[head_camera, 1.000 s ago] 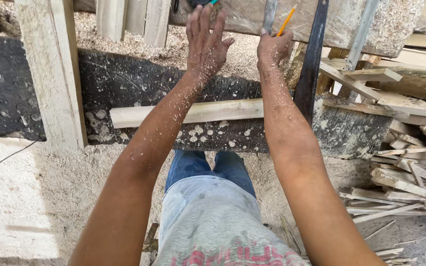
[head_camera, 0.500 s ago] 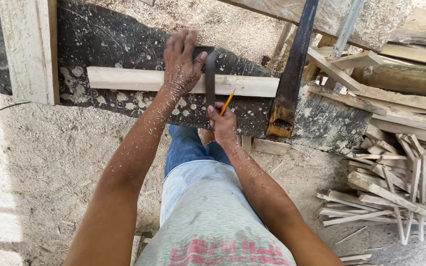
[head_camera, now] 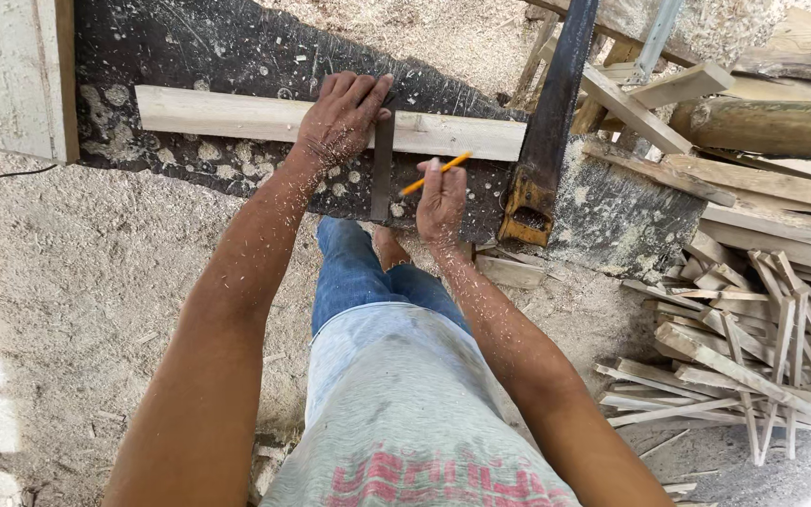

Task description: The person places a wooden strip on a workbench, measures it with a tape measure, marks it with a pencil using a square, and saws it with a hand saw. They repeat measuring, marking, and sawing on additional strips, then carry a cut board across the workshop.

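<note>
Here the left hand (head_camera: 340,120) lies flat on the slat (head_camera: 265,119), a long pale strip of wood. Its fingers are close together and press down on the slat and on the top of a dark square (head_camera: 383,169). The square crosses the slat and hangs down past its near edge. The slat lies on a dark bench (head_camera: 190,56) with sawdust on it.

Just below the slat, right of the square, the right hand (head_camera: 441,202) pinches a yellow pencil (head_camera: 436,174) between thumb and fingers. The pencil tip points up toward the slat's near edge.

At the slat's right end, a saw (head_camera: 551,122) leans across the bench. Farther right of the slat lies a pile of sticks (head_camera: 753,376) on the ground.

The slat looks light, stiff and dry. It would likely slide on the dusty bench, so pressing down near the square seems the best hold. Its edges look rough and may give splinters. The pencil is thin and light, so a soft pinch near the tip should do.
</note>
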Demonstrator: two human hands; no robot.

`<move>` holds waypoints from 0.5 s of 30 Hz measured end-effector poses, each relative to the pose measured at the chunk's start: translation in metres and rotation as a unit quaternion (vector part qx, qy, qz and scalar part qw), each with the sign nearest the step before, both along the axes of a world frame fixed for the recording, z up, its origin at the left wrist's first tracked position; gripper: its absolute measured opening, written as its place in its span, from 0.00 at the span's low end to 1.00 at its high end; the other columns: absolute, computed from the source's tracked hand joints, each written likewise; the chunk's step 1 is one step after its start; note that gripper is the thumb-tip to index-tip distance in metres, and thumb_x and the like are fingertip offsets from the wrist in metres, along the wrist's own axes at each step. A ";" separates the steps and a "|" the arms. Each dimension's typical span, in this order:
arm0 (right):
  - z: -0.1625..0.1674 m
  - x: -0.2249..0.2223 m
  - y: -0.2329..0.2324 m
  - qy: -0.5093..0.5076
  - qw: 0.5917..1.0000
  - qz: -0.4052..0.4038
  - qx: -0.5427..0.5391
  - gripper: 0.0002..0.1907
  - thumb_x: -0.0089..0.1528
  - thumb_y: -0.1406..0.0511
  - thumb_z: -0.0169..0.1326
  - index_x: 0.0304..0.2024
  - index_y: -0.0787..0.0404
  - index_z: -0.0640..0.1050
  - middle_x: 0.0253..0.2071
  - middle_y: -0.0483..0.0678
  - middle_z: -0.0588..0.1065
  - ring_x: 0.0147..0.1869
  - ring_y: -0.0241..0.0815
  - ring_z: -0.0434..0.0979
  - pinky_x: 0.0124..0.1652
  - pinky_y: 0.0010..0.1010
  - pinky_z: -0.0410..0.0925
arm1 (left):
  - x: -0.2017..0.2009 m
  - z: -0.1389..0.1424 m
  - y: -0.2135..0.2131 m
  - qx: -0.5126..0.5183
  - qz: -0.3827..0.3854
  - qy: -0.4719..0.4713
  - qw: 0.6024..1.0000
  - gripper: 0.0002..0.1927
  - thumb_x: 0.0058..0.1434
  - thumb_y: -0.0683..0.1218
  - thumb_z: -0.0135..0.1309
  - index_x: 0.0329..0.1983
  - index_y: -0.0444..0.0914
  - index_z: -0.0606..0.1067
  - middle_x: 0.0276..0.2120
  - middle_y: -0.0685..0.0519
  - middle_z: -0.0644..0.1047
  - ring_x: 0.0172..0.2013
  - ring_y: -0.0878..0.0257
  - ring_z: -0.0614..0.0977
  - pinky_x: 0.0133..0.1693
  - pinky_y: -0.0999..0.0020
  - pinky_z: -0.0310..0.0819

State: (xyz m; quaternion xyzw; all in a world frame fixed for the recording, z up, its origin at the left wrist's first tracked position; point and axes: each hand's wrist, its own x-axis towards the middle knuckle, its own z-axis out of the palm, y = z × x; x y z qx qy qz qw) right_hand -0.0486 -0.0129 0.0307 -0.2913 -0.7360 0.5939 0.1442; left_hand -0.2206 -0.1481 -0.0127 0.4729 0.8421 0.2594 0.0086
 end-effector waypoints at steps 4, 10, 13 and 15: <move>-0.001 -0.011 0.011 -0.076 0.997 -0.017 -0.015 0.18 0.77 0.59 0.44 0.51 0.65 0.80 0.30 0.46 0.69 0.33 0.33 0.68 0.34 0.24 0.64 | -0.001 -0.003 0.003 0.001 -0.015 0.025 1.000 0.25 0.75 0.51 0.55 0.71 0.35 0.70 0.53 0.49 0.74 0.51 0.53 0.73 0.56 0.57 0.67; -0.002 -0.020 0.007 0.053 0.991 0.086 0.091 0.17 0.77 0.63 0.46 0.64 0.65 0.73 0.57 0.54 0.77 0.60 0.41 0.79 0.56 0.30 0.75 | -0.001 -0.013 0.001 0.001 -0.002 0.045 0.999 0.21 0.76 0.51 0.54 0.66 0.35 0.72 0.51 0.50 0.75 0.51 0.54 0.73 0.56 0.58 0.67; 0.000 -0.017 0.003 0.017 0.975 0.128 0.181 0.17 0.76 0.64 0.46 0.66 0.63 0.72 0.61 0.57 0.76 0.66 0.50 0.78 0.62 0.37 0.72 | -0.001 -0.015 0.002 -0.007 -0.003 0.043 0.999 0.21 0.77 0.51 0.53 0.66 0.35 0.72 0.51 0.50 0.74 0.51 0.55 0.73 0.57 0.58 0.66; 0.002 -0.014 0.001 0.005 0.962 0.154 0.224 0.18 0.76 0.64 0.46 0.67 0.63 0.70 0.62 0.57 0.75 0.68 0.54 0.76 0.64 0.41 0.70 | -0.001 -0.015 0.002 -0.023 -0.003 0.040 0.999 0.21 0.77 0.52 0.52 0.66 0.36 0.72 0.50 0.51 0.74 0.51 0.55 0.73 0.56 0.59 0.66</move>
